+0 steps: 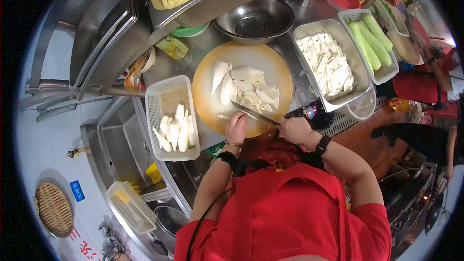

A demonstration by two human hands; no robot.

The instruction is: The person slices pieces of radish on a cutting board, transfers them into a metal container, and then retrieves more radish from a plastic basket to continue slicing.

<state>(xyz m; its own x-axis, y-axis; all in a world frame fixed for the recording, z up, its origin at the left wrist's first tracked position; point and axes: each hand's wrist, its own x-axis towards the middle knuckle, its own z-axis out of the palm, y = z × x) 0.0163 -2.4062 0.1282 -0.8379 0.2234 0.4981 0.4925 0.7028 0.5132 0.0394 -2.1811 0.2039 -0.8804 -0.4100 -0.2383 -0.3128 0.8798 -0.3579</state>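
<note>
On a round cutting board (205, 87) lie whole white pieces (223, 82) at the left and a heap of cut white slices (256, 92) at the right. My right hand (296, 129) is wrapped round the handle of a knife (256, 113), whose blade rests over the board's lower part beside the slices. My left hand (236, 127) is at the board's near edge, left of the blade, its fingers pressed together; whether anything is between them is too small to tell. A white basket (169, 89) left of the board holds more whole white pieces (179, 130).
A metal tray (302, 34) of white slices and a basket (386, 72) of green vegetables (372, 43) stand at the right. A dark metal bowl (256, 19) is behind the board, under a raised steel tray (193, 7). A sink (123, 135) is left. People (420, 87) stand far right.
</note>
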